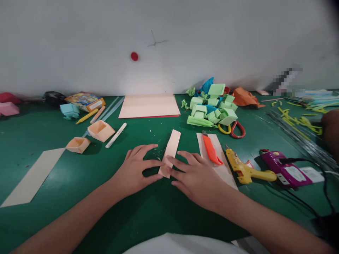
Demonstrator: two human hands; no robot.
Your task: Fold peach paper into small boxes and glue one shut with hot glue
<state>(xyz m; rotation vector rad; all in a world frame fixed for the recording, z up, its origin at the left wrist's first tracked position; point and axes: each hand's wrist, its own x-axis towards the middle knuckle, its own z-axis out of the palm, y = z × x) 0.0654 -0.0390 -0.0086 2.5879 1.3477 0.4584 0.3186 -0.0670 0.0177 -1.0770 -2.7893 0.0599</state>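
A folded strip of pale peach paper (172, 144) lies at a slant on the green table in front of me. My left hand (136, 168) is open, fingers apart, with the fingertips at the strip's near left edge. My right hand (197, 174) is open too; its outstretched fingertips rest on the strip's lower right part. Just beyond my right hand, an orange utility knife (211, 150) lies on a longer peach paper strip (225, 173). Two small peach paper boxes (101, 130) stand to the left, near a white stick (116, 135).
At right lie a yellow glue gun (245, 169) and a purple power strip (287, 168) with cables. Green folded paper pieces (212, 107) are heaped by scissors (238, 129). Peach sheets (149, 105) lie against the wall; a flat strip (34, 178) lies left. Someone's hand (330, 128) shows at far right.
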